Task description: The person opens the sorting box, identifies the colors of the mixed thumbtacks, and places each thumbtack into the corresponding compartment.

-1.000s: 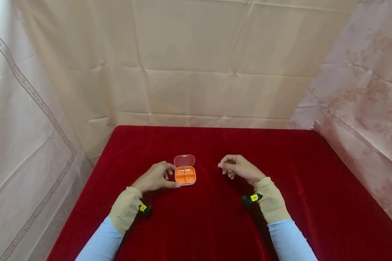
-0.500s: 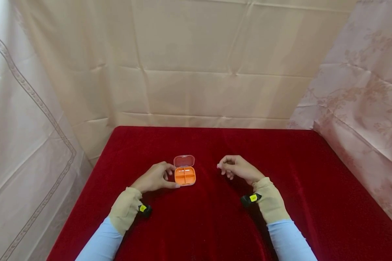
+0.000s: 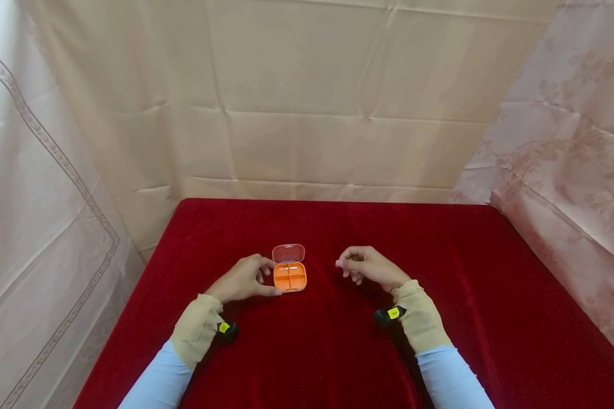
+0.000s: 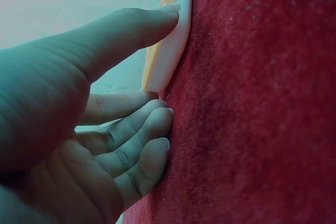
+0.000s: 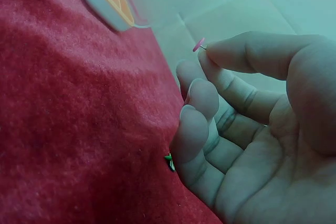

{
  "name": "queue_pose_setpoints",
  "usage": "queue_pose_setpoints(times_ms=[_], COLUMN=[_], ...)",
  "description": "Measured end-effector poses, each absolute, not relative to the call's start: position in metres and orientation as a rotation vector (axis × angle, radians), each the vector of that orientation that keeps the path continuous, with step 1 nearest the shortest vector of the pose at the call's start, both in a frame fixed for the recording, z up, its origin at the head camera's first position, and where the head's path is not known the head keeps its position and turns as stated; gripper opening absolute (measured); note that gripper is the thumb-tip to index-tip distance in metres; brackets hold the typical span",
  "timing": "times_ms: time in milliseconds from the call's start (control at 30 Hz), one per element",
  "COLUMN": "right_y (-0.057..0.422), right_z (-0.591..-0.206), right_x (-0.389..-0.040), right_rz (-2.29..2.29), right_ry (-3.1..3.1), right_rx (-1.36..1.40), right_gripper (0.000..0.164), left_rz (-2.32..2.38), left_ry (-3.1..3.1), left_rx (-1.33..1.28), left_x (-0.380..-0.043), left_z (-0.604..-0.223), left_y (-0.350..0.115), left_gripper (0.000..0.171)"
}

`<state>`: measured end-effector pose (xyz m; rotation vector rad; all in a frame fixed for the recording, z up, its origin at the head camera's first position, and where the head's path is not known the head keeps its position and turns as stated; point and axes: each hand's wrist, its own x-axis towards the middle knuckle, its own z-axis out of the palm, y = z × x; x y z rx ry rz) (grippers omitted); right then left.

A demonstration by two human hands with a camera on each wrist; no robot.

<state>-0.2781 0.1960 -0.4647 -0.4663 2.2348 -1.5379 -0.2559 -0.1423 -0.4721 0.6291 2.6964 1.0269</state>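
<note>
In the head view an orange four-part pill box [image 3: 290, 276] lies on the red cloth with its clear lid [image 3: 289, 253] raised at the back. My left hand [image 3: 243, 278] holds the box from its left side, thumb along the front wall and index finger at the side. The left wrist view shows the white side wall [image 4: 170, 59] of the box between thumb and index finger. My right hand [image 3: 372, 266] hovers right of the box. Its thumb and index finger pinch the thin metal post of a small pink disc-headed stud [image 5: 198, 45]; the other fingers curl loosely.
A red velvet cloth [image 3: 317, 352] covers the table. In the right wrist view a tiny green and pale piece [image 5: 170, 162] shows beside the curled fingers. Beige curtain [image 3: 307, 113] hangs behind the table, with patterned drapes [image 3: 583, 136] on the right.
My right hand has moved slightly left, nearer the pill box, and a little toward me, with the pink stud pinched. The left hand and the box stay in place.
</note>
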Motion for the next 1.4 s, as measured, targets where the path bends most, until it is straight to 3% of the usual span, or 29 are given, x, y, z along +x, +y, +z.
queue_pose_setpoints(times_ms=[1400], right_y=[0.183], right_z=[-0.464], right_x=[-0.272], right_rz=[-1.536], right_ry=[2.202], right_rx=[-0.473], right_gripper=[0.039], left_rz=[1.032], left_ry=[2.701], left_rx=[0.664], left_x=[-0.256], left_z=[-0.475], left_y=[-0.142], left_gripper=[0.056])
